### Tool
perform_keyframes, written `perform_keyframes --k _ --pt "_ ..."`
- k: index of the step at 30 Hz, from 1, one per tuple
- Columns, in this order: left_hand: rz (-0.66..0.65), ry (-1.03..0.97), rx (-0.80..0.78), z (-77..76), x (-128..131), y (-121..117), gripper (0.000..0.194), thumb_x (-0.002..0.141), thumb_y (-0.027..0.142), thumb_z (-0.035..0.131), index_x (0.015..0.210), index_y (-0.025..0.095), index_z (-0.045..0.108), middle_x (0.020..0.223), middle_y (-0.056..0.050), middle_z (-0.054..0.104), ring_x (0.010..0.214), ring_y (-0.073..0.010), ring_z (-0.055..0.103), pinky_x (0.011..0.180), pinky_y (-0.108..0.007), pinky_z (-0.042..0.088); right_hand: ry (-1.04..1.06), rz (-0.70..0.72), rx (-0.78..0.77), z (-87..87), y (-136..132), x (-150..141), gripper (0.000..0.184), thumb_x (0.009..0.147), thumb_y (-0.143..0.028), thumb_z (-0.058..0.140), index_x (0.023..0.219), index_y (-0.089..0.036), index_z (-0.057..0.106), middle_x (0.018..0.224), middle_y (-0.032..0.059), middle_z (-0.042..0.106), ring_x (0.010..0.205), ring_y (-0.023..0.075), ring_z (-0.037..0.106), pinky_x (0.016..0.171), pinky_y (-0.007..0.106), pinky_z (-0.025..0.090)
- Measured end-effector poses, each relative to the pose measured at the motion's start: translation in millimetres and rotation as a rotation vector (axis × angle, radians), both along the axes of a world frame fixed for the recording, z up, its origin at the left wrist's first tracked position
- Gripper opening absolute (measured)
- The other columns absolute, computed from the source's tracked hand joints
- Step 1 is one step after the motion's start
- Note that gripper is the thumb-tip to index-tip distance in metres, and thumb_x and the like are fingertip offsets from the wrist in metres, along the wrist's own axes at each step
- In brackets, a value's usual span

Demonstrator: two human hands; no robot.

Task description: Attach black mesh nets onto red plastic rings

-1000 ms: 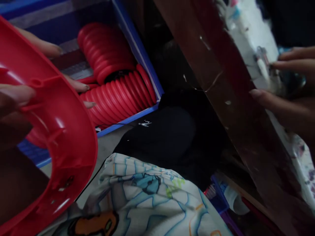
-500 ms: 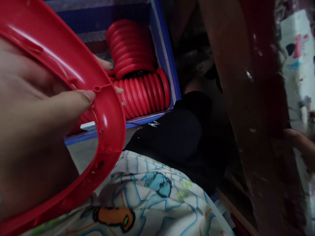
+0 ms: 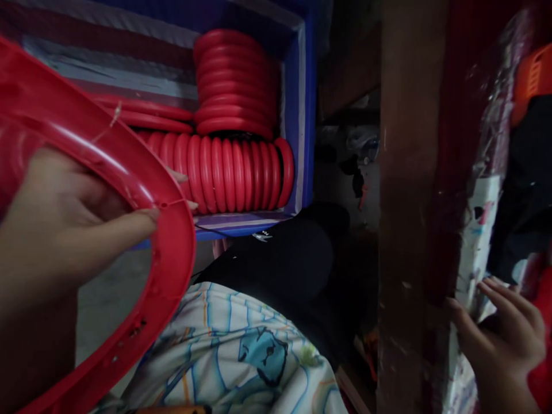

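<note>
My left hand (image 3: pixel 73 218) is closed on a red plastic ring (image 3: pixel 175 247), thumb on the inner face and fingertips showing past the outer rim. The ring is a hollow, open-backed shell with small screw posts and a seam near my thumb; the left frame edge cuts it off. Behind it, a blue crate (image 3: pixel 305 115) holds stacked red rings (image 3: pixel 233 86) and a row of red rings on edge (image 3: pixel 224 172). At the far right, my right hand (image 3: pixel 504 339) is over the table edge, thumb and fingers apart, with nothing visible in it.
A brown-taped table edge (image 3: pixel 409 201) runs down the right side, with a worn white strip (image 3: pixel 483 213) along it. An orange object (image 3: pixel 535 75) is at the upper right. Below are my dark-clad leg (image 3: pixel 276 259) and patterned cloth (image 3: pixel 241 356).
The view has swung right, so more of the crate, table edge and right hand shows. My left hand and the ring appear lower and farther from the camera.
</note>
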State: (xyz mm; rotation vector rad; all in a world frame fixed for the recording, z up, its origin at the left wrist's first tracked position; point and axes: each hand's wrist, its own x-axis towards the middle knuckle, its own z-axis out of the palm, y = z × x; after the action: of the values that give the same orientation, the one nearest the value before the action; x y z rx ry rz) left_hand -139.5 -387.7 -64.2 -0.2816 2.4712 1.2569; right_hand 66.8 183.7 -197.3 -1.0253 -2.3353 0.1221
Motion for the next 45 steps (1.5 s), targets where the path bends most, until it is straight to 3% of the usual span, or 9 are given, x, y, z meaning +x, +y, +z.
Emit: perform_keyframes --k 5,9,14,16,20,30,40,43,45 --pt "-0.041 -0.053 0.254 11.2 -6.0 37.8 0.011 0.063 0.014 0.064 0.064 0.016 0.054 0.052 0.008 0.051 0.053 -0.0116 0.06 0.048 -0.023 0.053 0.018 -0.066 -0.053 -7.9 11.3 -4.2 0.061 0.055 -0.045 0.083 0.018 -0.029 0.038 0.036 0.0062 0.046 0.037 0.0312 0.055 0.071 0.061 0.051" --pt "0.019 -0.079 0.257 1.3 -7.7 41.0 0.022 0.063 0.012 0.066 0.077 0.019 0.049 0.066 0.004 0.064 0.059 -0.0118 0.062 0.053 -0.023 0.055 0.055 -0.068 -0.036 -8.5 12.3 -1.2 0.069 0.054 -0.044 0.084 0.015 -0.027 0.03 0.032 0.0044 0.043 0.03 0.0293 0.049 0.065 0.064 0.05" --pt "-0.001 -0.085 0.297 3.9 -4.2 50.2 0.036 0.061 0.012 0.07 0.086 0.021 0.045 0.076 0.003 0.066 0.067 -0.0125 0.064 0.059 -0.022 0.054 -0.034 0.427 -0.132 13.9 -7.5 23.7 0.028 0.044 -0.043 0.089 0.039 -0.032 0.063 0.056 0.0041 0.067 0.052 0.0366 0.066 0.067 0.058 0.054" --pt "-0.045 -0.075 0.287 7.0 -3.6 54.7 0.034 0.06 0.012 0.07 0.083 0.02 0.047 0.073 0.004 0.066 0.064 -0.0121 0.063 0.058 -0.022 0.054 -0.055 0.612 -0.107 28.7 -23.2 29.2 0.025 0.043 -0.044 0.09 0.055 -0.032 0.072 0.069 0.0052 0.072 0.062 0.0366 0.07 0.063 0.051 0.056" --pt "-0.068 -0.052 0.29 8.2 0.9 62.3 0.036 0.059 0.011 0.071 0.085 0.02 0.047 0.074 0.004 0.065 0.063 -0.0095 0.06 0.059 -0.019 0.051 -0.151 0.788 -0.107 55.1 -51.5 27.6 0.035 0.073 -0.039 0.08 0.105 -0.027 0.072 0.103 0.0106 0.073 0.095 0.0317 0.071 0.082 0.044 0.056" --pt "-0.166 -0.137 0.385 -7.0 48.0 87.3 0.044 0.069 0.017 0.066 0.105 0.02 0.042 0.099 -0.001 0.064 0.094 -0.0175 0.065 0.087 -0.034 0.054 -0.153 0.812 -0.044 65.2 -65.3 23.5 0.028 0.091 -0.043 0.061 0.111 -0.024 0.065 0.108 0.0137 0.07 0.101 0.0299 0.068 0.087 0.044 0.046" --pt "-0.334 -0.126 0.346 1.0 76.6 111.6 0.046 0.069 0.019 0.066 0.107 0.021 0.04 0.103 -0.003 0.064 0.097 -0.02 0.066 0.089 -0.039 0.054 -0.065 0.754 -0.027 59.0 -65.9 28.6 0.033 0.092 -0.05 0.06 0.104 -0.021 0.069 0.105 0.0135 0.072 0.094 0.0274 0.068 0.088 0.044 0.04" --pt "-0.383 -0.14 0.337 6.6 87.1 123.8 0.047 0.068 0.024 0.071 0.105 0.021 0.042 0.101 -0.003 0.066 0.092 -0.0205 0.067 0.087 -0.039 0.055 -0.048 0.701 -0.056 60.7 -91.8 42.5 0.023 0.092 -0.04 0.062 0.101 -0.021 0.07 0.105 0.011 0.072 0.102 0.0286 0.065 0.093 0.047 0.039" --pt "-0.419 -0.147 0.322 10.9 92.9 128.9 0.048 0.066 0.026 0.075 0.102 0.021 0.043 0.097 -0.003 0.067 0.09 -0.0208 0.068 0.085 -0.038 0.056 -0.063 0.728 -0.25 57.0 -132.8 58.7 0.015 0.091 -0.028 0.06 0.098 -0.023 0.072 0.106 0.0093 0.072 0.109 0.0281 0.062 0.098 0.048 0.039"
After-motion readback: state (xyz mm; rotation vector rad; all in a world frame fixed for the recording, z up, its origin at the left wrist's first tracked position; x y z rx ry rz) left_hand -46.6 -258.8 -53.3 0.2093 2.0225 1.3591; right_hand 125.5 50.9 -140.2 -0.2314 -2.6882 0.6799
